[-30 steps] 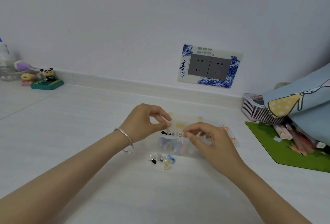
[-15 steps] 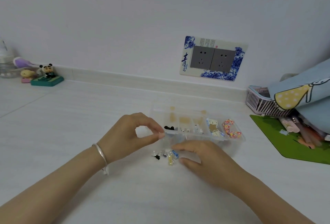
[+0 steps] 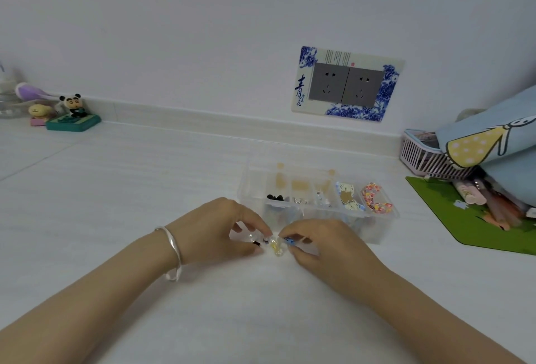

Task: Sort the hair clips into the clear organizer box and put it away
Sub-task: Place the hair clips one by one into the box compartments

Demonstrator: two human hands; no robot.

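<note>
White tabletop (image 3: 145,189), left hand (image 3: 214,227) and right hand (image 3: 330,244) grip hair clips (image 3: 275,247), organizer box (image 3: 368,228) behind

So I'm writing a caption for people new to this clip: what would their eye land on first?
The two hands: left hand and right hand meet at the middle of the white table, pinching at a small heap of hair clips. Just behind stands the clear organizer box, lid up, clips already in several compartments. On the wall above, a blue-and-white socket plate stands out.
</note>
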